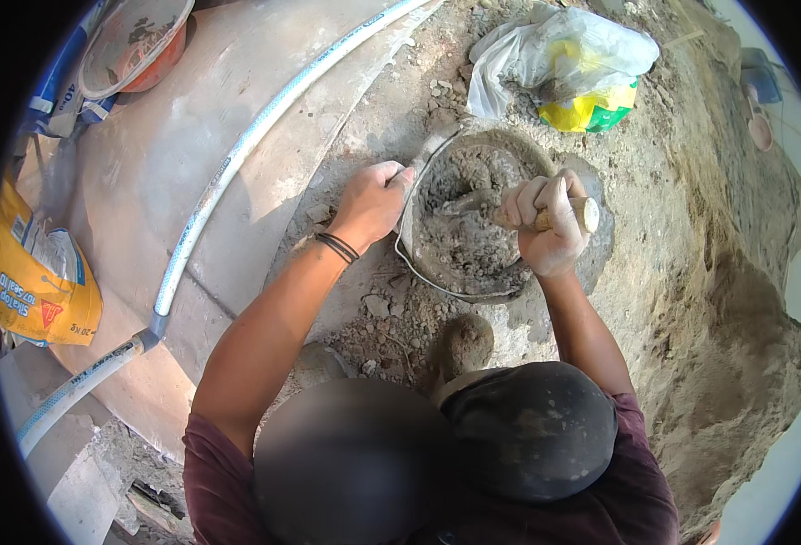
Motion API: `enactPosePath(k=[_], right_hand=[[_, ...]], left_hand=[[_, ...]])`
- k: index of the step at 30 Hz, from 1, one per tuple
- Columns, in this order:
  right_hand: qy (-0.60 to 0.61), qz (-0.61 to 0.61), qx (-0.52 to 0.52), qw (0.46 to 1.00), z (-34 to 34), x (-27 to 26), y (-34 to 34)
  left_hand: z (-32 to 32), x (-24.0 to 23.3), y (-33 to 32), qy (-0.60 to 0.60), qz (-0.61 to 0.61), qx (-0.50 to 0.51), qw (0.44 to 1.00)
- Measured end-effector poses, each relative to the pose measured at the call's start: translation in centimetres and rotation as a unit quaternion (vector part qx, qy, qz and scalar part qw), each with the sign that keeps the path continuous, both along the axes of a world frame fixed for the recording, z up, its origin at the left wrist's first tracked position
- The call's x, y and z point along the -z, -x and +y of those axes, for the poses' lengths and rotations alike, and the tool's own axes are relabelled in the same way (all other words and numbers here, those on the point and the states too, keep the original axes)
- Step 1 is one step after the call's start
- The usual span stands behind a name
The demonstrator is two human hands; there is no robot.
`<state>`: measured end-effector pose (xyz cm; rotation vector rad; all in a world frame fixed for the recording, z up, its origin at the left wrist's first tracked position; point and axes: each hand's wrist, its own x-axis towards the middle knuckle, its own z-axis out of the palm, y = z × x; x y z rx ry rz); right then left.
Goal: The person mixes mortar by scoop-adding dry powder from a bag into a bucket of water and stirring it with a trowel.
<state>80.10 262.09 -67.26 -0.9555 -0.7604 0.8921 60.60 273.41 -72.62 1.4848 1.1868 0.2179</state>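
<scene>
A mortar-caked bucket (535, 148) stands on the rubble-strewn ground before me. Inside it is a grey, lumpy mortar mix (472, 248). My left hand (372, 201) grips the bucket's left rim, thumb on top, close to where the thin wire bail (411, 262) hangs down that side. Over the bucket's right part, my right hand (547, 218) is closed around the wooden handle of a trowel (586, 215). The trowel's mortar-coated metal end reaches left into the mix, its blade mostly buried.
A ribbed water hose (223, 174) curves across the slab at left. Behind the bucket lies a plastic bag (571, 58) with a yellow-green package. A yellow Sika sack (46, 279) and an orange mortar-stained tub (159, 65) sit at far left. Rough masonry (734, 286) rises at right.
</scene>
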Motion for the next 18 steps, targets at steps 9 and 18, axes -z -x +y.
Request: enactPosePath(k=[9, 18], right_hand=[[-0.004, 0.006, 0.086, 0.996, 2.4, -1.3, 0.3], [-0.010, 0.036, 0.110, 0.993, 4.8, -3.8, -2.2]], left_hand=[[-0.8, 2.6, -0.6, -0.066, -0.081, -0.054, 0.993], [-0.5, 0.8, -0.7, -0.047, -0.018, -0.026, 0.998]])
